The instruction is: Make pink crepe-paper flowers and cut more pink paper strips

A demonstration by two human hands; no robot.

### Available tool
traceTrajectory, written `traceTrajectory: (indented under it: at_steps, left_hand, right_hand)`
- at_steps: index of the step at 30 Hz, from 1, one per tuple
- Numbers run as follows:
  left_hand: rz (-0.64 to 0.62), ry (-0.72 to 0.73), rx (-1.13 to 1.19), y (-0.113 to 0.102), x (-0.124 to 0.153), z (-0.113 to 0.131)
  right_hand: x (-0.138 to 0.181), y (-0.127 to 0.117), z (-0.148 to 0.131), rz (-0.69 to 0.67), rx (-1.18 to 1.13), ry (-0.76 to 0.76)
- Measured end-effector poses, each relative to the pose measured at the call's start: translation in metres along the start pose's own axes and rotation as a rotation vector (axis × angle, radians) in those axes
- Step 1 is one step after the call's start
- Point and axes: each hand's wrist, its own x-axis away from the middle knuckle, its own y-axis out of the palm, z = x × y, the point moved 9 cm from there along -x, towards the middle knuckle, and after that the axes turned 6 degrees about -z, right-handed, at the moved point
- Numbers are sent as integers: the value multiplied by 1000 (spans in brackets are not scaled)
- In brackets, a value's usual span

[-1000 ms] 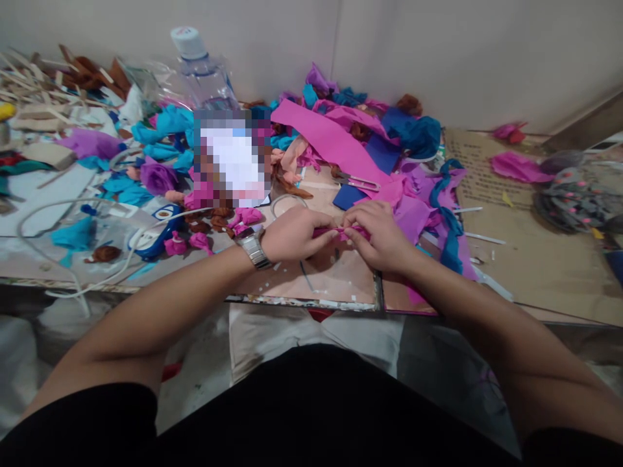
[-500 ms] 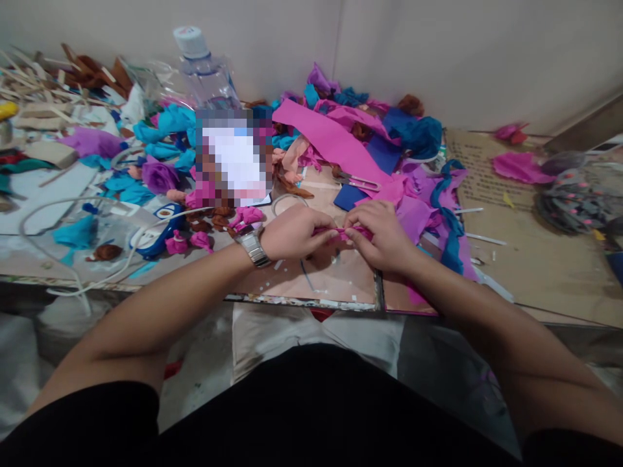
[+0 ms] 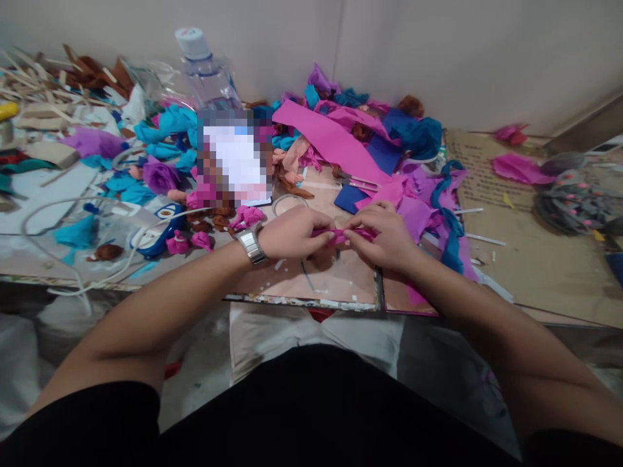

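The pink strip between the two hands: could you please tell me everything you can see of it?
The pink strip is a narrow, bunched piece of magenta material that looks like crepe paper. It lies roughly level over the pinkish board. The left hand pinches one end and the right hand the other; their fingers cover most of it, so only a short middle stretch shows.

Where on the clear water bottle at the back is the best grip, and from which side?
Probably grip the water bottle round its upper body just under the white cap, coming from above and the near side: it stands cap up, the wall is close behind it, and paper scraps crowd its lower part. The left hand and right hand pinch a pink paper strip.
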Motion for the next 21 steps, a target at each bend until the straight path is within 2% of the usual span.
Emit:
traceTrajectory:
  at_steps: [8, 13, 21]
  left_hand:
    - [-78, -11, 169, 8, 1, -2]
    - [-150, -12, 363, 15, -1, -3]
    - [-207, -63, 647, 21, -1, -8]
  right_hand:
    - [0, 5, -6, -15, -34, -69]
    - [1, -1, -9, 44, -11, -102]
    - [2, -3, -18, 25, -37, -178]
